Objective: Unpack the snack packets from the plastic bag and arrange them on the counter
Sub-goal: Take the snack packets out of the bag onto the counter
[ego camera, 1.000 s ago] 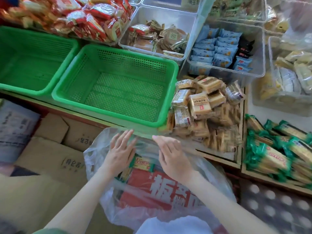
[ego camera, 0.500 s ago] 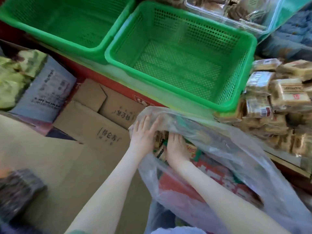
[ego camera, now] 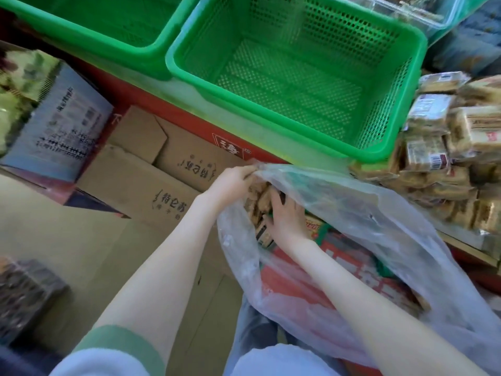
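A large clear plastic bag (ego camera: 379, 226) lies open in front of me, below the counter edge. Brown snack packets (ego camera: 259, 204) show at its mouth, and a red printed package (ego camera: 298, 289) lies deeper inside. My left hand (ego camera: 233, 183) grips the bag's rim at the upper left and holds the mouth up. My right hand (ego camera: 287, 215) is inside the mouth, with its fingers and thumb closing round the brown packets. Much of the bag's contents is veiled by the cloudy plastic.
An empty green mesh basket (ego camera: 271, 123) stands on the counter just above the bag, with a second green basket (ego camera: 108, 23) to its left. Wrapped snacks (ego camera: 447, 145) are heaped at the right. Cardboard boxes (ego camera: 151, 185) are stacked below the counter on the left.
The view has tilted down and left. My left hand went from lying flat on the bag to gripping its rim. My right hand has reached further in, onto the packets.
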